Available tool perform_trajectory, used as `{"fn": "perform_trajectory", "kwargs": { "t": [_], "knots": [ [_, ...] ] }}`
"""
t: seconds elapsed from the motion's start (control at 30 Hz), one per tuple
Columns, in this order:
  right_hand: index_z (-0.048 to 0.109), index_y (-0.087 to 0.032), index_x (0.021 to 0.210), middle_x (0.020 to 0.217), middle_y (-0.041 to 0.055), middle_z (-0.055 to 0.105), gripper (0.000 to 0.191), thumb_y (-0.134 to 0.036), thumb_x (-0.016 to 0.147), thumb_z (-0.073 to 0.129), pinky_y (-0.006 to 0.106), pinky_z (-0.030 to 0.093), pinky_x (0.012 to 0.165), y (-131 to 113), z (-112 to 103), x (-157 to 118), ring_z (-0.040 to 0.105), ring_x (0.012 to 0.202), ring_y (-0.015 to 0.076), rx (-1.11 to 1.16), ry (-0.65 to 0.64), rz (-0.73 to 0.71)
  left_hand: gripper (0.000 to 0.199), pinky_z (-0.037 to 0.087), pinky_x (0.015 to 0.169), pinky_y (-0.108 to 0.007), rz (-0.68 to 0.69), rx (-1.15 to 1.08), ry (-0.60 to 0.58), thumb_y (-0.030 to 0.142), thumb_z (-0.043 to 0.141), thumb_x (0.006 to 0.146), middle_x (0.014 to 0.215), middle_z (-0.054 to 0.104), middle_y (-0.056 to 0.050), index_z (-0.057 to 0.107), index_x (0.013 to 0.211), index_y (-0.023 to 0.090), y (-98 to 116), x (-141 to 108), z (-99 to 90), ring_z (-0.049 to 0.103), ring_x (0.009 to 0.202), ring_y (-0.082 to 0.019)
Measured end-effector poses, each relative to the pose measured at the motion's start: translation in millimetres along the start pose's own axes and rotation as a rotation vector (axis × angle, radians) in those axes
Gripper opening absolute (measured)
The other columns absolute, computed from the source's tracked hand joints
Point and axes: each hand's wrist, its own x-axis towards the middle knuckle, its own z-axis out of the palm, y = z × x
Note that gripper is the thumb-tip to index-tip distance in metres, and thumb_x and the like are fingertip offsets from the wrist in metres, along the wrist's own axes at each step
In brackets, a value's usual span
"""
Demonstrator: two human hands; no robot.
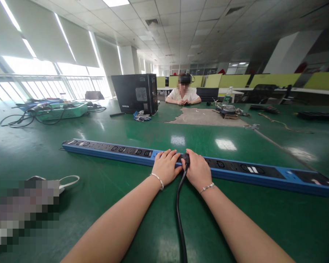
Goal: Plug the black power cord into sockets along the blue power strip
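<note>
A long blue power strip with black outlet panels lies crosswise on the green table. My left hand rests on its middle, fingers laid over the top and the thumb along the near edge. Just to the right, my right hand is closed around the black plug of a power cord, at an outlet of the strip. Whether the plug is fully seated is hidden by my fingers. From the plug the cord runs down toward me between my forearms.
A green basket with cables stands at the far left. Behind the strip are a black computer case and a glove. Across the table sits a person. A blurred object lies near left; a bottle stands far right.
</note>
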Motion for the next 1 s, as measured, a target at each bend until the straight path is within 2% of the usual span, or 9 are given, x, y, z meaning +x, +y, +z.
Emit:
{"fn": "perform_trajectory", "kwargs": {
  "t": [0.33, 1.0],
  "knots": [
    [0.055, -0.011, 0.108, 0.103, 0.0121, 0.065, 0.034, -0.034, 0.088, 0.04, 0.035, 0.039, 0.086, 0.3, -1.7, 0.9, 0.058, 0.092, 0.0218, -0.012, -0.007, -0.016, 0.042, 0.03, 0.101, -0.043, -0.01, -0.02, 0.006, 0.043, 0.049, 0.082, 0.13, 0.051, -0.003, 0.048, 0.121, 0.027, -0.1, 0.3, -0.4, 0.04, 0.122, -0.024],
    [0.054, -0.014, 0.111, 0.107, 0.0096, 0.065, 0.032, -0.032, 0.089, 0.04, 0.035, 0.038, 0.089, 1.7, -1.2, -0.2, 0.06, 0.095, 0.0207, 0.032, -0.037, 0.014, 0.041, 0.03, 0.101, -0.044, -0.007, 0.011, -0.02, 0.045, 0.048, 0.082, 0.131, 0.049, -0.003, 0.049, 0.12, 0.031, 0.3, 0.5, -2.6, 0.039, 0.122, -0.024]
  ]
}}
